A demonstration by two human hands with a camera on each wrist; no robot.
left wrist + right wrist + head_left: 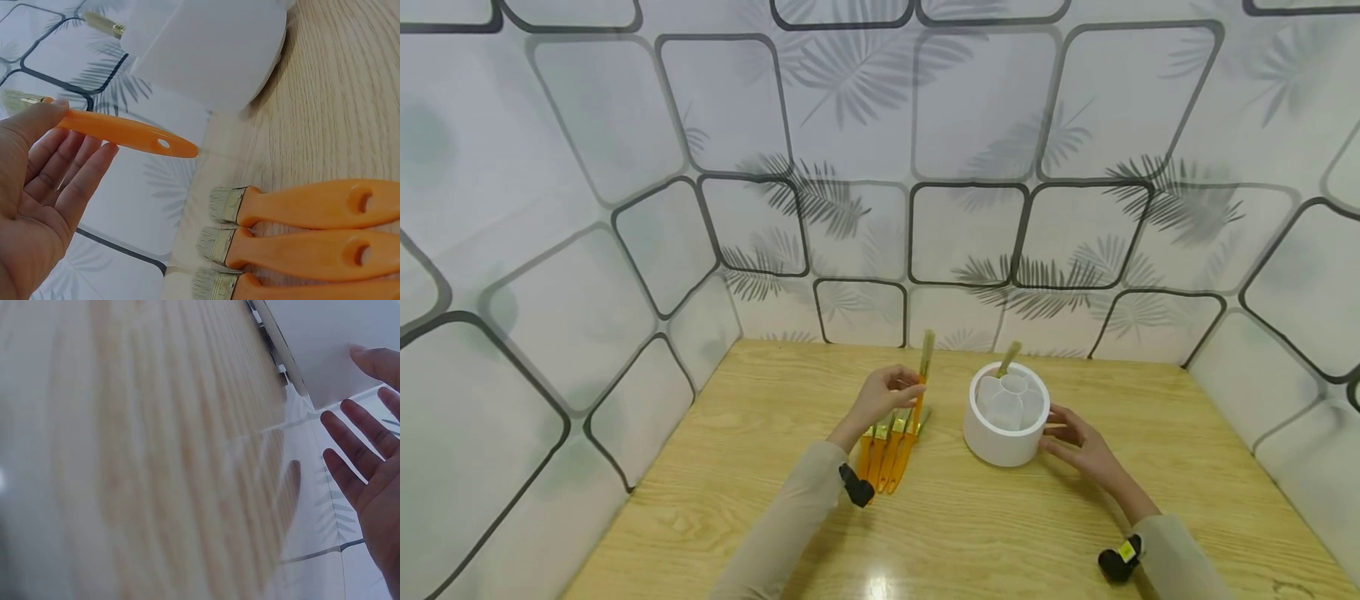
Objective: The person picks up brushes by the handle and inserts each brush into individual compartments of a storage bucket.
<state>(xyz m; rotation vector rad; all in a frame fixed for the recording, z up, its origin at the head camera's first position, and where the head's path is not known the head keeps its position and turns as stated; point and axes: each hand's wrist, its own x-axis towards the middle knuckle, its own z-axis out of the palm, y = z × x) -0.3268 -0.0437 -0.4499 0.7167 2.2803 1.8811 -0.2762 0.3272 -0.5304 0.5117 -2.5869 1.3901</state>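
Leaf-print wall covering (970, 233) at back and sides, wood-grain table (700, 467) below. From where I stand: left hand (883, 396) mid-frame, thumb and fingers clamped on an orange-handled brush (119, 130) near its metal band, bristles up, handle down, over the row of brushes (891, 454) lying on the table. White round holder (1004, 446) is just right of centre, one brush (1009, 357) already in it, bristles up, leaning. Right hand (1086, 446) at the holder's right side, fingers apart; can't confirm contact.

Advice: a pinch that high is good, I think; leaves the handle free to lead. Get the handle tip above the rim before crossing, line it up over one compartment, lower slowly, mind the dividers. I'd brace the holder with the right palm; a knock could slide it.
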